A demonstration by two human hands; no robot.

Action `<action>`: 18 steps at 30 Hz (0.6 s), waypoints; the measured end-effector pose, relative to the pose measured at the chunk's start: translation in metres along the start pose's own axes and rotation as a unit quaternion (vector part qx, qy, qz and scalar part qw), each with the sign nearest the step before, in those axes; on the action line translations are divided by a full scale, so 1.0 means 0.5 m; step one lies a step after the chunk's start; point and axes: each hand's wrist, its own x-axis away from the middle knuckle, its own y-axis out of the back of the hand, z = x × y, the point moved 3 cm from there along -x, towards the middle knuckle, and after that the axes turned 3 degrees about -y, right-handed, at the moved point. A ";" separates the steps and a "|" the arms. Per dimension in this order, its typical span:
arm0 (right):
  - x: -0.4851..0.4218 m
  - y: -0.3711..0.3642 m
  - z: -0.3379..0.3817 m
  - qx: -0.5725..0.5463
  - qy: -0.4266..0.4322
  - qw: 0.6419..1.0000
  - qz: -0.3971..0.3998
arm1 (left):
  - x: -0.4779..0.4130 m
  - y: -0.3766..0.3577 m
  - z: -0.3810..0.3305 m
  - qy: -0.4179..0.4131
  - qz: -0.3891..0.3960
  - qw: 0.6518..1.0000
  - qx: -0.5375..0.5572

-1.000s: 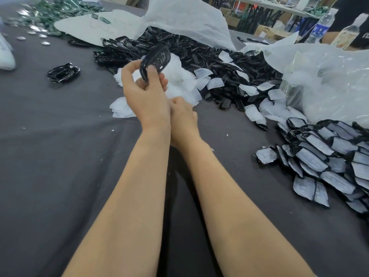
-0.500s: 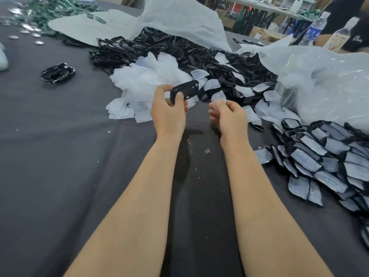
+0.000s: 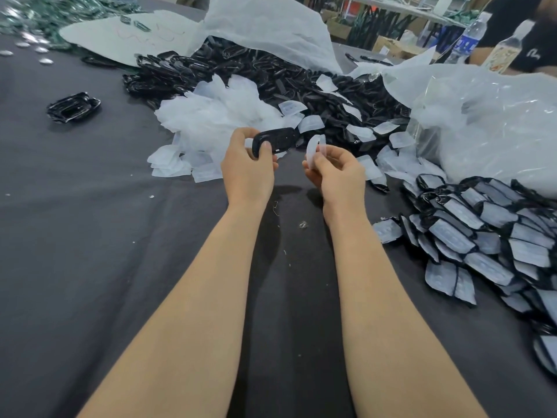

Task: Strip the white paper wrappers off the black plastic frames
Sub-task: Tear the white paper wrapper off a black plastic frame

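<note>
**One frame bare, dozens to go**

My left hand (image 3: 247,170) curls round one bare black oval plastic frame (image 3: 274,141) at 12 o'clock. My right hand (image 3: 337,173) pinches its one peeled white paper wrapper (image 3: 315,150), just apart from it. At 11 o'clock discarded wrappers (image 3: 211,122) pile up, with stripped frames (image 3: 271,76) heaped beyond. At 3 o'clock wrapped frames (image 3: 482,230) wait, dozens by my judgement and too many to count.

I work in a small factory workshop: my dark cloth-covered table (image 3: 75,236) holds a bulk heap of black frames (image 3: 301,82) across the upper middle, a pile of white wrappers (image 3: 217,116) beside it, and wrapped frames (image 3: 488,233) stacked at the right. Cardboard boxes (image 3: 388,45) and another worktable (image 3: 401,8) stand along the top right edge.
</note>
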 end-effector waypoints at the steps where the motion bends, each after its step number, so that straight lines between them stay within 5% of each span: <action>1: 0.001 -0.001 0.001 -0.005 -0.001 1.000 0.000 | 0.000 0.000 0.000 0.000 0.001 1.000 0.000; 18: -0.001 0.000 -0.002 0.063 0.020 0.998 -0.015 | 0.002 0.003 -0.008 0.008 -0.005 1.000 0.004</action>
